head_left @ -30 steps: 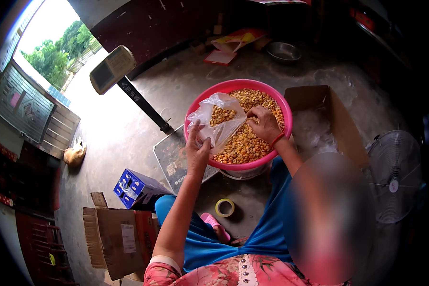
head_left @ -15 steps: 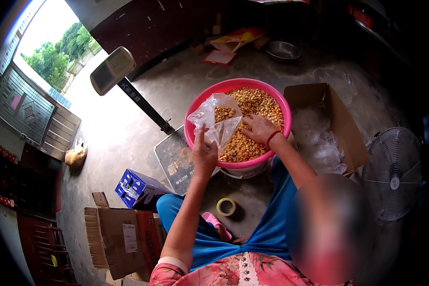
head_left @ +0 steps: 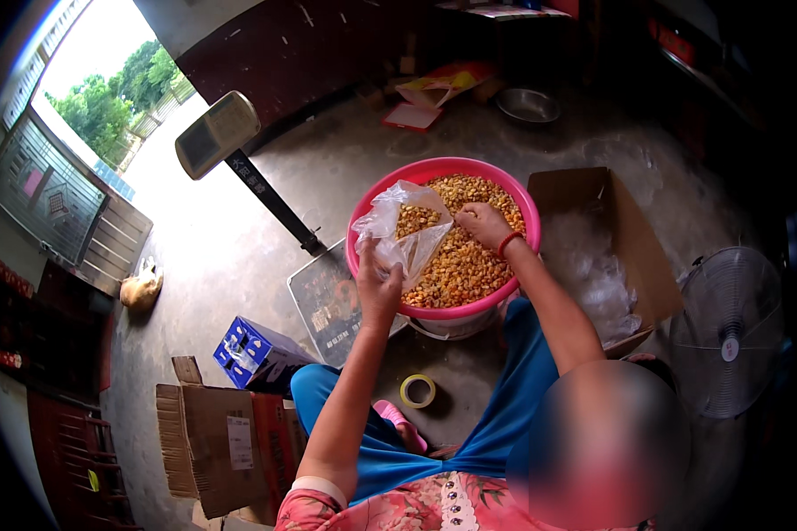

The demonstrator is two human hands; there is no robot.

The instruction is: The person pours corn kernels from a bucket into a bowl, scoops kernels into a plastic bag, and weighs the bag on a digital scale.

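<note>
Clear bag (head_left: pixel 405 237) sits between hands (head_left: pixel 381 290) (right grip unclear).

Grey floor (head_left: pixel 208 265) (daylit left), maroon wall (head_left: pixel 270 57)

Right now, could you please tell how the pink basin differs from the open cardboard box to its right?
The pink basin is round, while the brown cardboard box has straight sides and corners. The basin holds yellow-orange kernels; the box holds clear, crumpled plastic. The right hand is over the basin, not the box. Both containers are open on top.
</note>
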